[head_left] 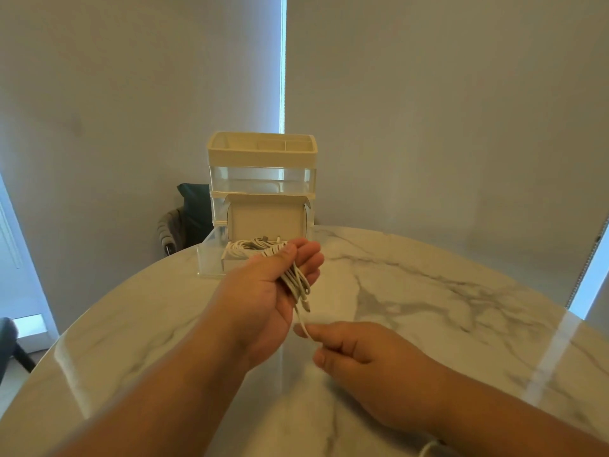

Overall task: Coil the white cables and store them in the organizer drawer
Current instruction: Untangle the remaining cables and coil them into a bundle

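Cable (297, 279) coiled in left hand (260, 293) vanishes into right hand (361, 354).

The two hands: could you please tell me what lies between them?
In the head view, a white cable runs from the left hand down to the right hand.

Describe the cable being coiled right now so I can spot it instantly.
On the marble table, before the organizer, the left hand holds a looped white cable bundle. Unlike the coils lying in the open drawer behind, its tail is pinched by the right hand.
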`<state>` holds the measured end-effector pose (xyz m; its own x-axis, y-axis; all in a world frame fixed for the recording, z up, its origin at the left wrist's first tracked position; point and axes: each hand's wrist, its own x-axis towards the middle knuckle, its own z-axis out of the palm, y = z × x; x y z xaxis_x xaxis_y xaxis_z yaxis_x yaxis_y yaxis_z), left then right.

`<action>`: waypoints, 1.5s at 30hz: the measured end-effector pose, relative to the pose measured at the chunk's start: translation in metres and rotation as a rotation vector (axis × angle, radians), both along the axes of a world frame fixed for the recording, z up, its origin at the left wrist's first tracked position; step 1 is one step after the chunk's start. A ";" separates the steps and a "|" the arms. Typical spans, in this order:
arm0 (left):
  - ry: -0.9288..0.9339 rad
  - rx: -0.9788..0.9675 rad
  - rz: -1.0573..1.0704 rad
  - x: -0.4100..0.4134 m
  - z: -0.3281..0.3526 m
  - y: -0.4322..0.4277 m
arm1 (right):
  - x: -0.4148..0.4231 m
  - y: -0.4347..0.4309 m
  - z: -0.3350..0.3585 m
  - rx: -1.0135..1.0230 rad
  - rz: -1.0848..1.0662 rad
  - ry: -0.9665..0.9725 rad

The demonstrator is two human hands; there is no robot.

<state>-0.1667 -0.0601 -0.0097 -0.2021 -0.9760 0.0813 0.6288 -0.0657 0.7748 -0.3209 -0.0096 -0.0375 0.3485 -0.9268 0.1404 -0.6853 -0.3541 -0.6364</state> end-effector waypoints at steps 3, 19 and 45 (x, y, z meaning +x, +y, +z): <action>-0.035 0.013 0.071 -0.002 -0.004 -0.006 | 0.000 0.003 0.002 -0.075 -0.014 0.071; -1.059 -0.485 -0.102 -0.018 -0.024 0.008 | -0.014 0.006 0.015 -0.629 -0.017 0.297; -0.660 -0.091 -0.319 -0.030 -0.033 0.015 | -0.048 -0.011 0.014 -0.166 0.038 -0.215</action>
<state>-0.1962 -0.0450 -0.0429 -0.5099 -0.8567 -0.0778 -0.0089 -0.0851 0.9963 -0.3691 -0.0209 -0.0235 0.3287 -0.8715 0.3640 -0.5248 -0.4890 -0.6967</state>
